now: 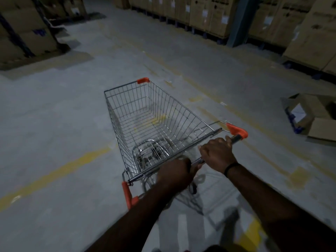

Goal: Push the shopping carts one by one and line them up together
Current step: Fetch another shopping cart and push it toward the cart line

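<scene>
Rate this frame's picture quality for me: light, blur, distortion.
Head view: dim, bluish light, the cardboard boxes at the back murky; the shopping cart basket is sharp, but motion blur smears its lower frame and the floor near the bottom edge; wide-angle distortion makes the box stacks lean at the edges.

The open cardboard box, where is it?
In the head view the box lies on the floor at the right edge, right of the cart.

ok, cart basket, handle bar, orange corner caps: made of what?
The basket looks like chromed steel wire: a shiny welded grid. The handle bar seems a polished metal tube, glinting. The corner caps are probably moulded plastic: solid orange, matte.
</scene>
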A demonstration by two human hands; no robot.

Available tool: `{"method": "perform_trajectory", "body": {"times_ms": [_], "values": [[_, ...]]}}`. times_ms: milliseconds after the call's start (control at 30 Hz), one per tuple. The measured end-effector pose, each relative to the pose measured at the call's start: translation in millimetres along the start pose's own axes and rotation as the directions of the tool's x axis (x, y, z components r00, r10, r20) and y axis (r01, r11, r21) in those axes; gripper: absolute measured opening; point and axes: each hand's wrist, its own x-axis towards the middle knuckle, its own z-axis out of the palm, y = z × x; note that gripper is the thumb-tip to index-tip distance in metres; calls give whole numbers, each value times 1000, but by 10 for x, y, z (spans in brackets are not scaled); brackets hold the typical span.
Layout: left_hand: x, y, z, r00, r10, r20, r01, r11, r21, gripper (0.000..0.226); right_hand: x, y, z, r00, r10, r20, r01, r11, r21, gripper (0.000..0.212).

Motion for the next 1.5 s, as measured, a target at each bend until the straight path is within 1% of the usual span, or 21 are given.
{"method": "perform_trajectory", "body": {"times_ms": [100,167,267,333,400,433,467,500,567,600,700,767,833,867,967,1033,1100,1167,1300,1367,1500], "values": [[184,-161,-99,996,-83,11,83,996,19,64,327,14,6,999,-33,-17,34,999,18,49],[292,-290,-173,986,-164,15,164,986,26,65,573,22,-22,997,-71,-19,71,997,39,54],[436,-491,-280,947,-319,-44,320,947,8,69,960,-2,-80,988,-153,15,151,986,74,54],[551,-590,-351,894,-438,-91,440,898,3,66,1206,24,-102,967,-249,47,242,964,113,55],[692,-687,-421,819,-560,-123,564,826,-6,65,1464,72,-137,924,-371,88,357,922,149,70],[765,-742,-447,780,-610,-142,613,790,-24,66,1592,103,-160,901,-420,108,401,901,166,73],[834,-799,-462,746,-646,-162,649,760,-41,68,1716,133,-184,881,-457,125,432,883,182,71],[895,-843,-474,722,-668,-181,671,739,-49,69,1840,162,-199,863,-488,134,459,866,200,65],[1007,-904,-489,696,-687,-210,693,719,-57,69,2061,230,-200,833,-537,134,501,835,227,50],[1055,-919,-494,688,-690,-224,696,715,-64,67,2153,265,-199,822,-555,127,519,822,234,49],[1186,-928,-516,671,-704,-235,709,701,-77,67,2384,340,-175,813,-578,68,550,802,234,60],[1278,-934,-536,666,-720,-193,722,688,-73,67,2509,338,-153,835,-549,40,532,824,196,66],[1376,-969,-577,672,-726,-145,727,684,-56,67,2653,293,-131,867,-498,23,493,863,114,64],[1424,-996,-609,677,-726,-120,726,686,-50,67,2727,262,-123,872,-489,21,486,870,87,63],[1557,-1136,-707,676,-736,-42,734,677,-42,71,2972,141,-114,855,-518,34,516,855,51,70],[1663,-1286,-785,655,-756,2,754,654,-62,74,3135,54,-102,841,-541,-1,541,840,36,76],[1801,-1460,-868,641,-767,30,765,636,-95,78,3304,-37,-92,831,-555,-37,556,830,32,75],[1979,-1648,-952,641,-766,47,766,634,-107,80,3515,-131,-92,829,-556,-58,558,829,30,69],[2349,-1995,-1153,648,-759,57,759,639,-121,77,3989,-345,-93,830,-555,-57,557,829,39,70],[2543,-2159,-1273,658,-752,42,750,650,-123,75,4257,-455,-120,828,-558,-58,561,825,69,71],[2883,-2458,-1457,664,-745,61,746,654,-125,77,4761,-643,-102,819,-571,-59,573,809,128,71]]}}
